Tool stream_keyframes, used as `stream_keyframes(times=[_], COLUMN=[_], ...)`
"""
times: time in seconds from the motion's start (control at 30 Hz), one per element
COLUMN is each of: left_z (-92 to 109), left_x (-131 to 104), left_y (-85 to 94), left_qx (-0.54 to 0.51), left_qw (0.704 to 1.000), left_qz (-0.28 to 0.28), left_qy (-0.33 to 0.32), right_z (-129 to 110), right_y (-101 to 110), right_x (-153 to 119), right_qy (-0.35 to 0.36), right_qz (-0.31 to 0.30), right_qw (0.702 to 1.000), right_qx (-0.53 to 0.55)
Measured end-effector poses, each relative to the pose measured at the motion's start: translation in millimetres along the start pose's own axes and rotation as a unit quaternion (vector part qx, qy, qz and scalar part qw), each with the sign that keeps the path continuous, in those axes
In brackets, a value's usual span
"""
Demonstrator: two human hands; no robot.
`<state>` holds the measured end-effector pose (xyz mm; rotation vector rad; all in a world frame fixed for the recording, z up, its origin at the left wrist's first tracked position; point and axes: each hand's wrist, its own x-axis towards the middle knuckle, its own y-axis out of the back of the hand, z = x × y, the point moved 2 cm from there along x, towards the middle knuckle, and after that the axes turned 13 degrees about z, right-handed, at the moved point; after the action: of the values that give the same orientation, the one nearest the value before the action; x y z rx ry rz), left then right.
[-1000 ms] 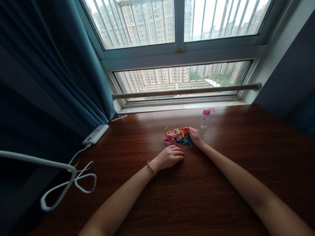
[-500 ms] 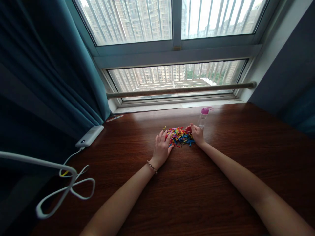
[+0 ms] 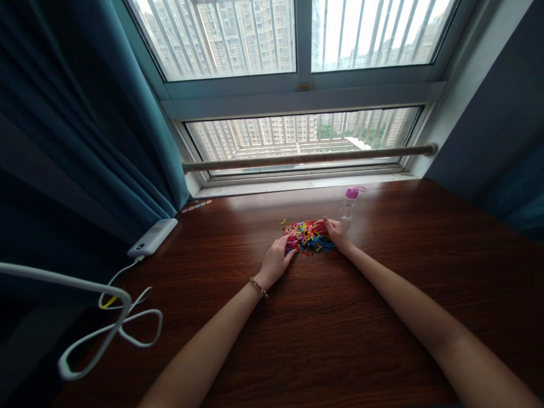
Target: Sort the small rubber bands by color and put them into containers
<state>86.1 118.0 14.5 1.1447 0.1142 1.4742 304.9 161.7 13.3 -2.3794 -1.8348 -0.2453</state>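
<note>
A heap of small, thin, brightly coloured pieces [image 3: 312,238] lies on the dark wooden table [image 3: 323,328]; some look like little loops, but they are too small to name surely. My left hand [image 3: 276,259] rests against the heap's left edge, its thumb apart from its curved fingers, whose tips are partly lost among the pieces. At the right side, my right hand [image 3: 338,233] lies on its edge with the thumb raised and the fingers reaching left over the pieces. Neither hand visibly grips anything. Around my left wrist is a beaded bracelet [image 3: 259,287].
Just behind my right hand stands a clear bottle [image 3: 347,211] with a pink lid. A white power bank [image 3: 153,238] with a looped white cable [image 3: 142,341] sits at the left edge beside the blue curtain [image 3: 140,141]. The window [image 3: 297,136] and its rail border the table's back.
My left hand has drawn its spread fingers lower and closer together at the heap's left edge. My right hand's fingers have stretched further left over the pieces.
</note>
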Motion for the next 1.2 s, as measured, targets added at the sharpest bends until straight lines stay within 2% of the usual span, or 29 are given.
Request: stream_keyframes(times=[0.07,0.2,0.4,0.47,0.6,0.73,0.8,0.87,0.93,1.03,1.2], left_z=[-1,-6,-10,-12,-13,-15,-16,-18,-18,-17,-13], left_x=[1,3,6,7,8,8,8,7,7,7,8], left_y=[1.9,5.5,9.4,10.1,11.5,11.8,11.0,9.6,8.2,8.0,11.6], left_qx=[-0.040,-0.093,-0.146,-0.165,-0.171,-0.174,-0.178,-0.193,-0.213,-0.225,-0.205], left_qw=[0.999,0.993,0.978,0.971,0.965,0.962,0.958,0.952,0.946,0.944,0.952], left_qz=[0.013,0.047,0.096,0.108,0.114,0.110,0.114,0.116,0.111,0.099,0.103], left_qy=[0.021,0.057,0.114,0.138,0.165,0.180,0.192,0.206,0.218,0.222,0.204], right_z=[-1,4,8,9,10,5,-1,-8,-13,-17,-23], right_y=[1,7,13,14,13,23,34,44,52,53,40], right_x=[0,4,7,9,13,4,-8,-22,-34,-41,-41], right_qy=[-0.023,-0.039,-0.004,-0.006,-0.029,-0.014,0.019,0.122,0.168,0.204,0.279], right_qz=[0.012,0.097,0.181,0.192,0.171,0.182,0.191,0.194,0.185,0.141,0.033], right_qw=[0.999,0.994,0.983,0.981,0.985,0.983,0.979,0.957,0.941,0.933,0.919], right_qx=[0.041,0.039,-0.002,-0.002,-0.004,-0.026,-0.064,-0.176,-0.229,-0.262,-0.276])
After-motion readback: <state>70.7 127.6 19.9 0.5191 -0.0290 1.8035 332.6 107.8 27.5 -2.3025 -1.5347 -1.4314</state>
